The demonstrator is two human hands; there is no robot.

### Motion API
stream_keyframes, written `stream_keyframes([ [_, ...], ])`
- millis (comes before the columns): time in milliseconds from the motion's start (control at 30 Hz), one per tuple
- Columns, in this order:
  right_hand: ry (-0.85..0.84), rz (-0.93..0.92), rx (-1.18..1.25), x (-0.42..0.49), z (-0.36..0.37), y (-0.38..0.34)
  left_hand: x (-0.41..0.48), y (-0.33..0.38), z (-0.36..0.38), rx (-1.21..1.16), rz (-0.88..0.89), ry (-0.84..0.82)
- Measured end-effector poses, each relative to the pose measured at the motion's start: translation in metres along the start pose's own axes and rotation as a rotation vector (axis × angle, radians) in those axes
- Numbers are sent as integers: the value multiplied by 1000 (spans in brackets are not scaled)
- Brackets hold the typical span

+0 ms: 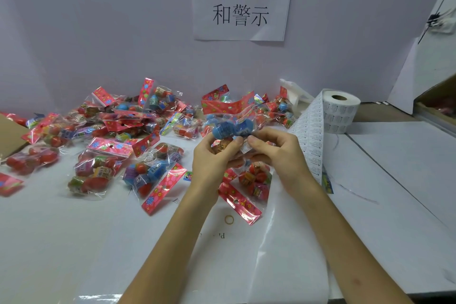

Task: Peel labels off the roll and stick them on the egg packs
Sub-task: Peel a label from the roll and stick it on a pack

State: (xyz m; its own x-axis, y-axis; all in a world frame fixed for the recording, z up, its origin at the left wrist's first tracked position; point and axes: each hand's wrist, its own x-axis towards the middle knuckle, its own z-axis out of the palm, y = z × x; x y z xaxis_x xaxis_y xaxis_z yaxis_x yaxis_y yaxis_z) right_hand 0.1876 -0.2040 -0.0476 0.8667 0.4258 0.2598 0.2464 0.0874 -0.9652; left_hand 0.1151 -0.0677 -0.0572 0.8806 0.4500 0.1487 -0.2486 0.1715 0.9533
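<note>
left hand: fingers curled around clear plastic egg pack with blue eggs | right hand: thumb and forefinger pinching small white printed label against pack, beside left thumb

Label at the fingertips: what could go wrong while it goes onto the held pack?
The label pinched by the right hand could crease or land crooked: the egg pack in the left hand is lumpy, crinkled film. The loose label strip hangs beside the right wrist and may snag or drag the roll.
</note>
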Motion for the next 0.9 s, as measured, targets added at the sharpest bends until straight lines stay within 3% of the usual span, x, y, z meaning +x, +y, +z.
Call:
stream_keyframes([
  [233, -19, 1, -12, -2, 3, 2, -1, -1, 2, 22, 17, 23],
  [700, 25, 40, -91, 5, -13, -1, -1, -2, 3, 3, -55, -112],
  [900, 24, 42, -190, 14, -29, -16, -3, -5, 7, 111, -67, -208],
])
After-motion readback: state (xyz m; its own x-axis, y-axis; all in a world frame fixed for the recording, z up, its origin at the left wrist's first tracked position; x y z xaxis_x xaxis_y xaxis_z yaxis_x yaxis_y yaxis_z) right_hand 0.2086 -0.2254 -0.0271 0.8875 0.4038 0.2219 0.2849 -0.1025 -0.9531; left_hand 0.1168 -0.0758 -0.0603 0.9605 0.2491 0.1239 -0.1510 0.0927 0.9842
